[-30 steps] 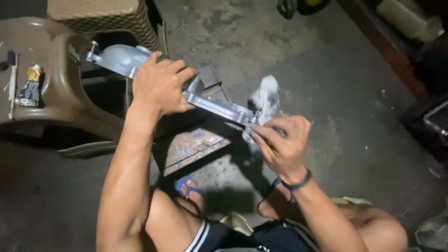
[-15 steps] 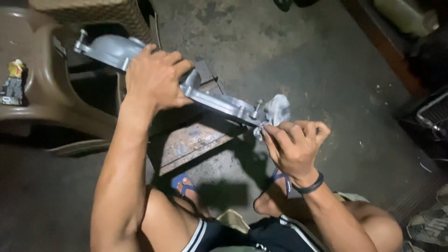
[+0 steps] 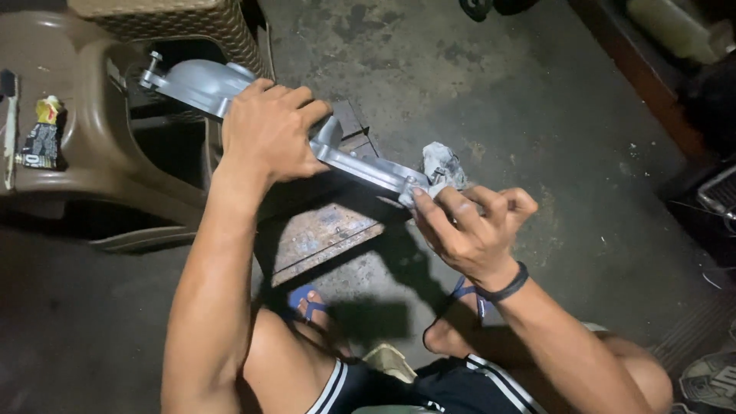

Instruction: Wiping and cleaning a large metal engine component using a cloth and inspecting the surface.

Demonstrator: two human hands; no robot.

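Head view: left hand [image 3: 268, 130] clamps the grey metal casting [image 3: 230, 100] (mid-length); right hand [image 3: 471, 230] pinches its near end.

A stained, dark grey concrete floor [image 3: 491, 84] carries everything here. On it at the left stands a brown plastic chair [image 3: 92, 153], and beside it, at the top, a brown woven-pattern stool [image 3: 176, 19]. On the chair's seat lies a small crumpled tube [image 3: 42, 134] next to a thin flat strip [image 3: 9, 126]. In the middle of the floor sits a rusty metal plate [image 3: 322, 238], tilted. Just below it two feet in blue sandals [image 3: 307, 303] rest on the concrete. Dark objects line the right edge, too dim to tell.
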